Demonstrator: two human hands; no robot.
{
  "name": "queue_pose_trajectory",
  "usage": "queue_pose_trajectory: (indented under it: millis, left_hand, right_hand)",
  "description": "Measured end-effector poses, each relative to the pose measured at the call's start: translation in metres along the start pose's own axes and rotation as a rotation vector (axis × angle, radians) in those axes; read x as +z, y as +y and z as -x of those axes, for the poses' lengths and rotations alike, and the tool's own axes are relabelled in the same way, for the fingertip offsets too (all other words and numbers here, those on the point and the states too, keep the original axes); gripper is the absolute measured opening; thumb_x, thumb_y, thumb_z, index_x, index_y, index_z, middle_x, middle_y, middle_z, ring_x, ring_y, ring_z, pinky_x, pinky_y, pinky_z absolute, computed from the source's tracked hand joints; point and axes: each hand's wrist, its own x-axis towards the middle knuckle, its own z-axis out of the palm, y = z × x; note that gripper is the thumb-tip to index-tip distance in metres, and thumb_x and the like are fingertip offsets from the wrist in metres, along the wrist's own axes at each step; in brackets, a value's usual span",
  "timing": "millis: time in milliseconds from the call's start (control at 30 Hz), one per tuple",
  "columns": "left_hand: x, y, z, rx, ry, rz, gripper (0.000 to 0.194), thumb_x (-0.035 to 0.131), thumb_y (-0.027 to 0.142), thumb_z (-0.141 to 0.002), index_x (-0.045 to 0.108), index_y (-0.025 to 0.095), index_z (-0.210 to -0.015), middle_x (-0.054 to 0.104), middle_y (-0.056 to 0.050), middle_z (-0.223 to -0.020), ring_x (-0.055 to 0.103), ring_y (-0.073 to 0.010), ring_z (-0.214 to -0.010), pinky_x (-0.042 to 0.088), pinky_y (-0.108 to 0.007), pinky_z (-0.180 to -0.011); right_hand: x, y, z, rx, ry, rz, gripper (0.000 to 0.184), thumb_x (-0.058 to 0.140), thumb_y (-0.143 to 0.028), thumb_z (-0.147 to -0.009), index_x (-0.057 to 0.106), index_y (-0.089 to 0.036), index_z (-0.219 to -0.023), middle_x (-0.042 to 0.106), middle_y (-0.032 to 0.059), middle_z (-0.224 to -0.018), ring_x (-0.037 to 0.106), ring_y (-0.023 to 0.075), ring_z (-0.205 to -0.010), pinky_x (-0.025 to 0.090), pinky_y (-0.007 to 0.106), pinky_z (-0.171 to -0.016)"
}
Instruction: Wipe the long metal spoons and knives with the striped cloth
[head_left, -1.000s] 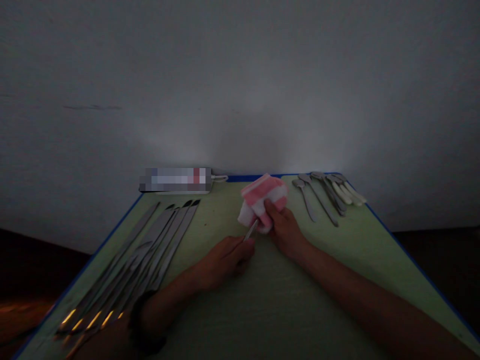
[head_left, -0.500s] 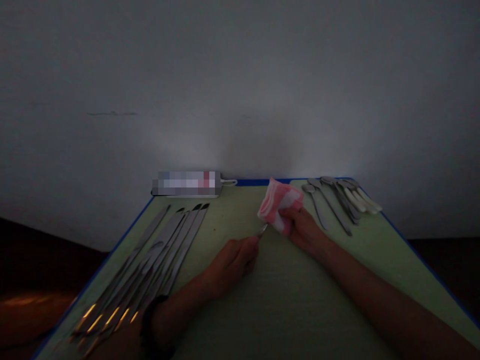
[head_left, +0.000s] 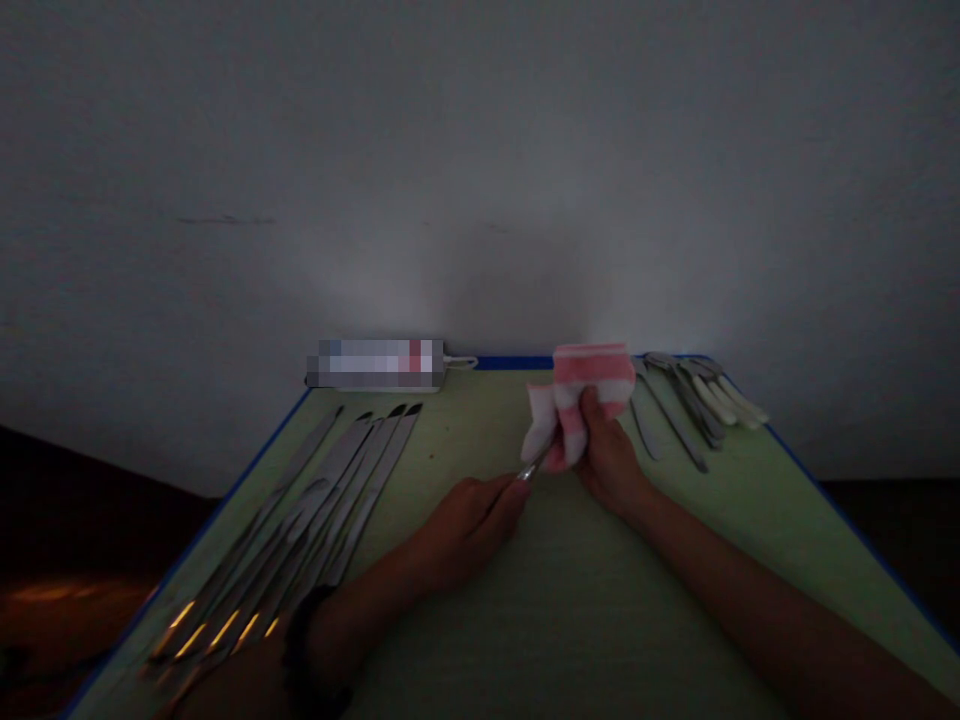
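My left hand (head_left: 484,520) is closed around a shiny piece of metal cutlery (head_left: 528,472) above the middle of the table. Its far end goes into a folded pink-and-white striped cloth (head_left: 596,365), so I cannot tell which kind of cutlery it is. My right hand (head_left: 611,450) grips the cloth, thumb up along its face, with a fold lying around the hidden end. Left of my hands lie several table knives (head_left: 379,450), blades pointing away. Several metal spoons (head_left: 679,390) lie beyond my right hand, partly covered by the cloth.
The pale green table (head_left: 570,600) has a blue edge and stands against a grey wall (head_left: 480,180). At its back left is a box-like object (head_left: 375,365), its face blurred, with a white loop. White-handled cutlery (head_left: 716,400) lies at the back right.
The cloth has shifted a little right and opened out, its upper part now raised over the spoons. More of the cutlery's metal shows between my hands. My left hand has moved slightly right.
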Motion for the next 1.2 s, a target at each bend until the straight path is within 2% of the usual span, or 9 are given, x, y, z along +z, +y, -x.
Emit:
queue_pose_trajectory:
  millis: [100,200,433,600,767,933,1100,1200]
  left_hand:
    - [-0.001,0.002,-0.001,-0.005,-0.009,-0.055,0.034,0.031,0.036,-0.093,0.050,0.018,-0.071,0.048,0.004,-0.060,0.045,-0.0109,-0.054,0.033,-0.022,-0.052]
    - [0.000,0.000,-0.001,-0.001,-0.002,-0.063,0.034,0.032,0.037,-0.093,0.050,0.018,-0.072,0.049,0.004,-0.060,0.045,-0.0109,-0.054,0.033,-0.022,-0.051]
    - [0.003,-0.006,0.002,0.017,0.029,0.084,0.037,0.028,0.039,-0.095,0.045,0.018,-0.069,0.044,0.006,-0.058,0.042,-0.0096,-0.051,0.033,-0.022,-0.053]
    - [0.002,-0.007,0.004,0.052,-0.003,0.151,0.034,0.029,0.036,-0.095,0.046,0.018,-0.072,0.046,0.005,-0.060,0.043,-0.0098,-0.054,0.035,-0.022,-0.055]
    - [0.002,-0.004,0.004,0.033,-0.012,0.050,0.032,0.032,0.036,-0.095,0.046,0.018,-0.072,0.048,0.005,-0.061,0.045,-0.0104,-0.055,0.034,-0.022,-0.054]
    - [0.002,-0.002,0.004,0.045,-0.036,0.002,0.032,0.033,0.035,-0.094,0.046,0.018,-0.070,0.047,0.004,-0.061,0.044,-0.0106,-0.056,0.033,-0.022,-0.053]
    - [0.003,-0.006,0.001,0.025,0.019,0.118,0.031,0.033,0.034,-0.094,0.046,0.018,-0.071,0.045,0.005,-0.059,0.043,-0.0099,-0.052,0.033,-0.021,-0.051]
    - [0.005,-0.007,-0.002,-0.007,0.123,0.173,0.032,0.031,0.035,-0.094,0.044,0.019,-0.069,0.044,0.005,-0.058,0.042,-0.0103,-0.051,0.033,-0.021,-0.050]
  right_hand:
    - [0.004,-0.002,0.000,0.042,0.128,-0.161,0.044,0.057,-0.059,-0.070,0.060,-0.017,-0.082,0.064,0.0007,-0.068,0.061,0.0153,-0.068,0.047,0.026,-0.059]
    - [0.005,-0.004,-0.002,0.076,0.156,-0.294,0.035,0.058,-0.054,-0.073,0.062,-0.019,-0.079,0.065,-0.0009,-0.069,0.061,0.0134,-0.066,0.048,0.026,-0.059]
    - [-0.005,-0.004,-0.009,0.116,-0.028,-0.443,0.038,0.045,-0.053,-0.083,0.063,-0.020,-0.081,0.067,0.0009,-0.073,0.061,0.0146,-0.065,0.051,0.028,-0.058]
    - [-0.005,-0.004,-0.009,0.129,-0.052,-0.436,0.033,0.050,-0.050,-0.080,0.063,-0.020,-0.086,0.068,0.0013,-0.077,0.063,0.0166,-0.072,0.052,0.030,-0.063]
    - [-0.001,-0.001,-0.009,0.086,-0.010,-0.343,0.017,0.065,-0.033,-0.074,0.063,-0.020,-0.083,0.067,-0.0009,-0.079,0.061,0.0131,-0.073,0.050,0.027,-0.068]
    - [0.002,-0.001,-0.007,0.080,-0.048,-0.278,0.020,0.067,-0.033,-0.072,0.064,-0.018,-0.085,0.066,-0.0003,-0.077,0.059,0.0122,-0.070,0.049,0.026,-0.068]
    - [0.002,-0.003,-0.006,0.090,-0.045,-0.278,0.020,0.067,-0.032,-0.071,0.063,-0.018,-0.084,0.066,-0.0008,-0.079,0.059,0.0115,-0.072,0.048,0.025,-0.070]
    - [0.002,-0.003,-0.006,0.086,-0.036,-0.297,0.018,0.067,-0.029,-0.070,0.063,-0.018,-0.085,0.066,-0.0003,-0.081,0.059,0.0119,-0.074,0.048,0.025,-0.072]
